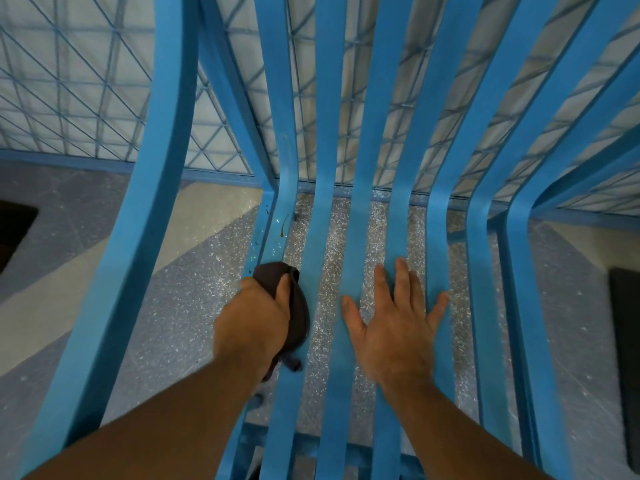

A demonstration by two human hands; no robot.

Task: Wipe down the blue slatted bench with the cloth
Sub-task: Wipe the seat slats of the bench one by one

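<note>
The fingers of the left hand are clenched round a bunched dark cloth, which is pressed onto the leftmost seat slat of the blue slatted bench, near the left edge of the seat. The fingers of the right hand are spread flat and released across the middle slats, with nothing held.

Further along the same slat, just before the bend into the backrest, brown drips are seen, not yet reached by the cloth. Since the cloth is wadded small, only a narrow strip is likely to be covered at each pass. The slat edges could be missed, and the drips could be smeared rather than lifted.

A loose tail of cloth hangs at the near end beside a gap. It could be snagged between slats, or the cloth dropped through to the speckled floor. If weight were shifted onto the bracing hand, a finger could slip into a gap.
</note>
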